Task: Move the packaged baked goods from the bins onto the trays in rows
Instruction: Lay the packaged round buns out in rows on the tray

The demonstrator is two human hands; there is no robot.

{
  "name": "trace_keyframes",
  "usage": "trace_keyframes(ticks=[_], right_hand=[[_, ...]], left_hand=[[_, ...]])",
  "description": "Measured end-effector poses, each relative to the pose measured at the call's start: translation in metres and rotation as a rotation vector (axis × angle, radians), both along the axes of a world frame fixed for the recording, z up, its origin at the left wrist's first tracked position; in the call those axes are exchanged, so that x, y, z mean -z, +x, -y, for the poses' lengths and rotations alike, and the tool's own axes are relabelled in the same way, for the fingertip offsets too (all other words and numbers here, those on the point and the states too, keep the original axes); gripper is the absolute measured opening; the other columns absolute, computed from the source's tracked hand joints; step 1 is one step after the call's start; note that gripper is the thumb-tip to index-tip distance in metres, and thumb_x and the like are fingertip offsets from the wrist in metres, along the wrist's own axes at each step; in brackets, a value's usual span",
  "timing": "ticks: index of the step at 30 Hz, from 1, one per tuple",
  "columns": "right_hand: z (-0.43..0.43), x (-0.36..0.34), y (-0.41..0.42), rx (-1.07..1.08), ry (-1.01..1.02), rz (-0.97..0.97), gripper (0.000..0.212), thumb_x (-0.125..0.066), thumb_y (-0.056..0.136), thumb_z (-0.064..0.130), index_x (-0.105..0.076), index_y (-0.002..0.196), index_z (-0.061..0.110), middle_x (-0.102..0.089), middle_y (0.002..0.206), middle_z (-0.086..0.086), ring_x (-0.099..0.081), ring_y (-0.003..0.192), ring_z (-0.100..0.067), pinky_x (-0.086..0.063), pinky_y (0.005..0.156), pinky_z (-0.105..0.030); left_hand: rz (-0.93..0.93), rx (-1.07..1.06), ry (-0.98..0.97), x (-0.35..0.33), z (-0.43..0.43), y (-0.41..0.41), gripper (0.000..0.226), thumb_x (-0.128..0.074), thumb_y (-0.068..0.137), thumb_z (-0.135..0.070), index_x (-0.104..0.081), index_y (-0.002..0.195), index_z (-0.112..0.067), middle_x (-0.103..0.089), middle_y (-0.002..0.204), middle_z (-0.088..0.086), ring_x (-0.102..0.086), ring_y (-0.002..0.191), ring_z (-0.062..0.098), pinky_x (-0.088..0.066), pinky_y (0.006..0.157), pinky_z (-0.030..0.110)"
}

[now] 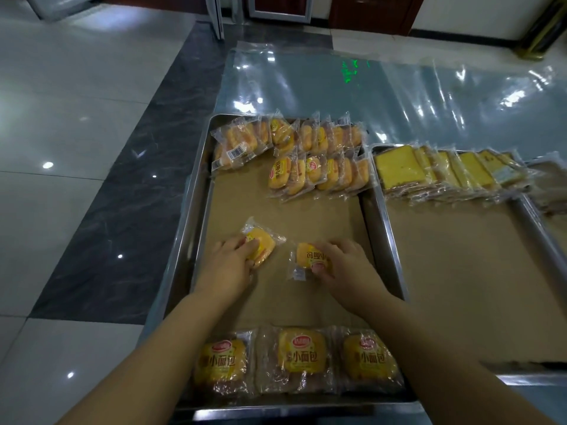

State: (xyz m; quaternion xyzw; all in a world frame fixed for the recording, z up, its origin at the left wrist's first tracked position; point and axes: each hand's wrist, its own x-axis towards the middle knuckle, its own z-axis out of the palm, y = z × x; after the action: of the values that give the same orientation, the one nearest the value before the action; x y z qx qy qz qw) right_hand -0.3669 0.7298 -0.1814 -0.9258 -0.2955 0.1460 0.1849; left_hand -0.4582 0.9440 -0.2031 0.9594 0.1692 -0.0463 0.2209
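Note:
A steel tray [196, 191] lined with brown paper lies before me. Over its middle, my left hand [228, 265] grips one wrapped yellow bun [262, 242]. My right hand [343, 265] pinches a second wrapped bun [306, 257], thumb on its label. Two rows of wrapped buns [319, 171] stand overlapped at the tray's far end. One more bun pack [234, 147] lies flat at the far left corner. Three bun packs [302, 355] lie side by side along the near edge.
A second paper-lined tray [460, 271] sits to the right, with a row of wrapped yellow cake slices [441, 171] at its far end. Part of a third tray [549, 191] shows at the right edge. Clear plastic sheeting [337, 84] covers the table beyond. Tiled floor lies to the left.

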Motion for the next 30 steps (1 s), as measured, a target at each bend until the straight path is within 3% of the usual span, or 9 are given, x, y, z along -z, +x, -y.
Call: trace_keyframes(ticks=[3, 6, 9, 11, 15, 18, 22, 26, 30], right_hand=[[-0.005, 0.007, -0.006, -0.018, -0.039, -0.063, 0.035, -0.054, 0.090, 0.040, -0.054, 0.121, 0.027, -0.038, 0.134, -0.002, -0.035, 0.123, -0.021, -0.039, 0.095, -0.035], [-0.005, 0.008, -0.008, -0.031, 0.009, -0.087, 0.029, -0.056, 0.087, 0.047, -0.062, 0.093, 0.019, -0.043, 0.127, 0.007, -0.049, 0.107, -0.015, -0.043, 0.083, -0.028], [-0.004, 0.007, -0.007, -0.069, -0.043, -0.001, 0.030, -0.059, 0.084, 0.049, -0.062, 0.079, 0.020, -0.050, 0.127, 0.008, -0.049, 0.111, -0.016, -0.035, 0.101, -0.037], [-0.006, 0.008, -0.009, -0.009, -0.068, 0.103, 0.028, -0.058, 0.084, 0.049, -0.060, 0.090, 0.021, -0.051, 0.122, 0.002, -0.045, 0.116, -0.021, -0.034, 0.102, -0.041], [-0.019, 0.012, -0.020, 0.217, -0.292, 0.125, 0.060, -0.045, 0.086, 0.059, -0.037, 0.132, 0.021, -0.040, 0.128, -0.012, -0.036, 0.116, -0.031, -0.036, 0.093, -0.044], [-0.025, 0.008, -0.019, 0.094, -0.279, 0.078, 0.059, -0.050, 0.088, 0.050, -0.035, 0.138, 0.021, -0.038, 0.138, -0.009, -0.033, 0.127, -0.031, -0.030, 0.102, -0.047], [-0.025, 0.000, -0.015, -0.217, -0.126, -0.039, 0.050, -0.062, 0.084, 0.018, -0.048, 0.128, 0.035, -0.027, 0.149, 0.011, -0.008, 0.143, -0.019, -0.001, 0.114, -0.047], [-0.026, 0.004, -0.031, -0.032, 0.077, -0.017, 0.046, -0.059, 0.086, 0.030, -0.044, 0.130, 0.034, -0.034, 0.143, 0.001, -0.025, 0.132, -0.024, -0.031, 0.102, -0.040], [-0.028, 0.010, -0.039, -0.049, 0.017, 0.027, 0.037, -0.057, 0.089, 0.029, -0.052, 0.126, 0.024, -0.044, 0.135, -0.001, -0.041, 0.121, -0.022, -0.037, 0.096, -0.036]], left_hand=[[0.005, 0.059, -0.095, -0.002, -0.005, -0.005, 0.048, -0.049, 0.090, -0.009, -0.047, 0.136, -0.024, -0.035, 0.148, -0.002, -0.030, 0.131, 0.021, -0.020, 0.109, 0.028], [0.057, 0.096, -0.143, -0.004, -0.011, -0.015, 0.037, -0.057, 0.088, -0.016, -0.055, 0.124, -0.024, -0.047, 0.138, -0.004, -0.039, 0.123, 0.013, -0.027, 0.102, 0.024], [0.062, 0.076, -0.158, -0.003, -0.013, -0.026, 0.024, -0.061, 0.086, -0.032, -0.056, 0.110, -0.029, -0.052, 0.127, -0.011, -0.043, 0.110, 0.005, -0.035, 0.092, 0.022], [0.060, 0.057, -0.142, -0.001, -0.012, -0.032, 0.029, -0.063, 0.085, -0.036, -0.054, 0.112, -0.031, -0.051, 0.126, -0.012, -0.043, 0.110, 0.005, -0.035, 0.094, 0.023], [0.090, 0.041, -0.094, 0.002, -0.007, -0.043, 0.044, -0.061, 0.086, -0.037, -0.048, 0.128, -0.032, -0.043, 0.133, -0.008, -0.033, 0.123, 0.010, -0.029, 0.101, 0.029], [0.056, 0.008, -0.015, 0.002, -0.003, -0.049, 0.045, -0.057, 0.087, -0.040, -0.047, 0.130, -0.034, -0.029, 0.141, -0.003, -0.018, 0.131, 0.018, -0.024, 0.109, 0.040], [0.035, 0.004, 0.035, 0.003, -0.002, -0.056, 0.044, -0.053, 0.088, -0.043, -0.047, 0.131, -0.035, -0.037, 0.137, -0.002, -0.024, 0.127, 0.019, -0.024, 0.108, 0.038], [0.058, 0.003, 0.023, 0.002, 0.000, -0.064, 0.044, -0.055, 0.087, -0.041, -0.048, 0.130, -0.033, -0.041, 0.135, -0.003, -0.029, 0.127, 0.018, -0.024, 0.108, 0.037], [0.068, 0.002, 0.028, 0.002, 0.004, -0.075, 0.044, -0.057, 0.087, -0.039, -0.049, 0.130, -0.031, -0.042, 0.136, -0.002, -0.031, 0.128, 0.018, -0.024, 0.108, 0.036]])
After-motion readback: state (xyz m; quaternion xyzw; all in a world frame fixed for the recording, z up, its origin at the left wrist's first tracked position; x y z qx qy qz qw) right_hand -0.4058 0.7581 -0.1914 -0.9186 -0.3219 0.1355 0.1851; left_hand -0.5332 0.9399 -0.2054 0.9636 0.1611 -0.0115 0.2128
